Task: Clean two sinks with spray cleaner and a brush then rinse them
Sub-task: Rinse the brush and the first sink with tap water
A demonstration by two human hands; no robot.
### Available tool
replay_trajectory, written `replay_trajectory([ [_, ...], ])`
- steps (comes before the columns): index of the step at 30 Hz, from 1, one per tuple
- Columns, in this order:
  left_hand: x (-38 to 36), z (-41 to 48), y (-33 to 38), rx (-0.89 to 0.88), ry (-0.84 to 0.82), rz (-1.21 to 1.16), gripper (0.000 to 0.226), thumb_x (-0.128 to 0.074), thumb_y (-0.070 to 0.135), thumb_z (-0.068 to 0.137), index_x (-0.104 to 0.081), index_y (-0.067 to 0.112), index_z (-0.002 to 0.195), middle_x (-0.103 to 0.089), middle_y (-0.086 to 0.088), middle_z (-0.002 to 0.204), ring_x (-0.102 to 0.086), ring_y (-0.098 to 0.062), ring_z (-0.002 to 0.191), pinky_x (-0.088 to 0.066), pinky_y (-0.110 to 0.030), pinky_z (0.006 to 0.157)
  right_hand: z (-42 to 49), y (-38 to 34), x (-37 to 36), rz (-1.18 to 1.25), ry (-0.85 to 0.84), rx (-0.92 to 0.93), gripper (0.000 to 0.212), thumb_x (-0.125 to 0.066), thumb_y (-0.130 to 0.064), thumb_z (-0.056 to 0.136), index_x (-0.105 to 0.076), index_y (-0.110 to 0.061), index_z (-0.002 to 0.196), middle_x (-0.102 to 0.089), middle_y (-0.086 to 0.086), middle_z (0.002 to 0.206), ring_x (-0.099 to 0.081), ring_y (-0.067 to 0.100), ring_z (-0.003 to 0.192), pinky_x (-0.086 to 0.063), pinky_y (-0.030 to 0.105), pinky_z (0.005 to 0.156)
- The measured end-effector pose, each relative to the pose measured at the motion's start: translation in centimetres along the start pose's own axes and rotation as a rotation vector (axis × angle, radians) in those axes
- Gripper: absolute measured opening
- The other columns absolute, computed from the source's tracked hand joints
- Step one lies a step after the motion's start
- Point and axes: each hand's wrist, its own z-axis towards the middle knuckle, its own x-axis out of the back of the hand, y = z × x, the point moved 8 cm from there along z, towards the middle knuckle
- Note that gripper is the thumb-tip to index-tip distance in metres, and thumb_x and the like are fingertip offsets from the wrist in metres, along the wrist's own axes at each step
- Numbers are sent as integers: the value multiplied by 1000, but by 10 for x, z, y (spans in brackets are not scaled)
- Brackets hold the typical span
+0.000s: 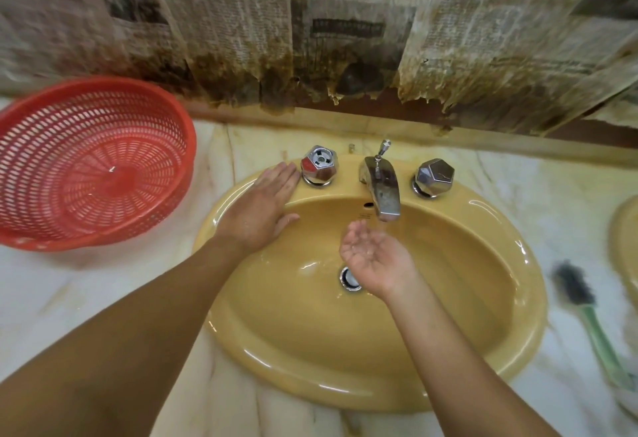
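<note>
Cupping under the faucet spout [383, 191], the right hand [374, 257] sits palm up over the bowl of the mustard-yellow sink [518, 316], fingers loosely curled into a scoop and holding nothing but a little water; a thin stream seems to fall into the palm, though it is faint. The left hand [262, 209] lies flat on the back rim, fingers straight and close together, tips just beside the left tap knob [318, 169] without gripping it; the right tap knob [434, 178] stands untouched beyond the spout; the drain [349, 278] shows just beside the right wrist. This looks like the rinse of the first basin.

The brush [583, 302] lies on the marble counter [69, 298] to the right, between this sink and the second sink [625, 247], whose rim just peeps in at the edge; no spray cleaner in view. A red plastic basket [96, 160] sits tilted on the left; stained newspaper [328, 22] covers the wall behind.

The risks from here: a scooped palm spreads water unevenly, so cleaner could stay on the near wall or rim; a hard fling would splash the counter and the paper; wet fingers may slip on the faceted knob at the turn.
</note>
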Motion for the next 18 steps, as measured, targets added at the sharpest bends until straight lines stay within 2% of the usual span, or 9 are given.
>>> replay_trajectory([
  [4,8,-2,3,26,28,-140,85,-45,55,98,-15,6,160,-20,-11,167,-13,-24,156,-5,-32,126,-25,40,-34,-161,-120,-182,31,-37,-4,100,-62,2,84,-65,15,79,-67,25,65,-59,29,56],
  [6,18,-5,-2,136,44,-370,99,-42,66,86,-10,11,162,-28,-7,164,-23,-22,152,-20,-32,122,-41,30,-76,-273,-210,-142,30,-37,-4,102,-63,4,91,-67,17,87,-70,27,69,-61,32,63],
  [7,25,-4,-3,201,86,-479,102,-44,70,81,-14,15,162,-38,-5,160,-33,-21,147,-32,-34,116,-49,21,-99,-378,-247,-82,30,-37,-6,103,-63,6,95,-68,18,91,-71,28,74,-61,34,68],
  [8,32,0,-2,261,147,-548,98,-47,72,78,-28,19,158,-50,-2,150,-44,-21,139,-41,-35,105,-56,10,-122,-517,-275,5,30,-37,-8,104,-64,6,98,-68,19,94,-72,28,77,-61,35,72],
  [10,43,21,5,368,264,-635,66,-54,69,81,-60,28,131,-67,9,116,-61,-18,110,-45,-31,83,-64,-18,-161,-926,-233,300,33,-38,-11,105,-66,7,101,-71,20,98,-74,29,81,-63,37,76],
  [11,45,36,9,423,304,-690,49,-60,63,84,-66,29,119,-68,11,105,-63,-15,99,-45,-30,78,-69,-31,-179,-1158,-179,481,33,-40,-12,104,-68,6,99,-73,21,97,-75,29,82,-63,37,76],
  [13,43,62,16,521,336,-768,31,-62,46,89,-72,27,112,-71,5,103,-64,-16,93,-50,-31,77,-76,-45,-205,-1524,-99,729,33,-44,-13,102,-70,4,92,-75,20,92,-76,28,79,-63,36,74],
  [15,49,77,24,452,394,-606,30,-53,34,91,-73,24,112,-70,-2,100,-63,-22,89,-50,-33,73,-74,-50,-217,-1745,-79,815,34,-45,-14,101,-71,2,85,-75,16,83,-76,25,73,-63,36,74],
  [18,44,85,30,274,372,-338,28,-47,29,94,-69,16,106,-67,-5,93,-55,-22,82,-39,-31,63,-64,-58,-216,-1917,-78,850,34,-46,-13,98,-73,1,84,-76,15,82,-76,24,75,-63,38,78],
])
